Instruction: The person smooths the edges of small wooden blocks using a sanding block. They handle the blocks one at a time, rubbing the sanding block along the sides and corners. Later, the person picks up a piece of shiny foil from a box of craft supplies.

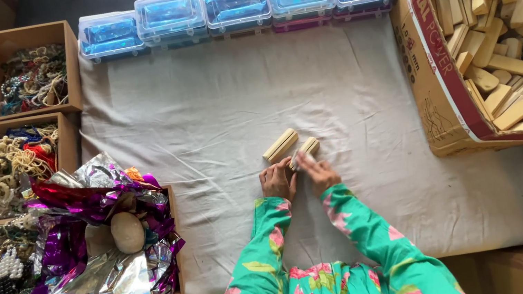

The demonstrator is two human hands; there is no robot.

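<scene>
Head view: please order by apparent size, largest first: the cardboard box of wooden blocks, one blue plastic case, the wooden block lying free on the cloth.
1. Cardboard box of wooden blocks, though partly cut off by the frame.
2. Blue plastic case.
3. Free wooden block, beside the hands.

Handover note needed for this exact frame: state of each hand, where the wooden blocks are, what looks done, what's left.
Left hand: resting on the white cloth, fingers curled, holding nothing that I can see, just beside the right hand.
Right hand: gripping one short pale wooden block at its near end.
A second pale wooden block lies flat on the cloth, just left of the held one.
Supply: large cardboard box on the right, heaped with similar blocks.
Five clear blue-tinted plastic cases lined along the far edge, lids shut.
Done: two blocks out. Left: the heap in the box.
</scene>
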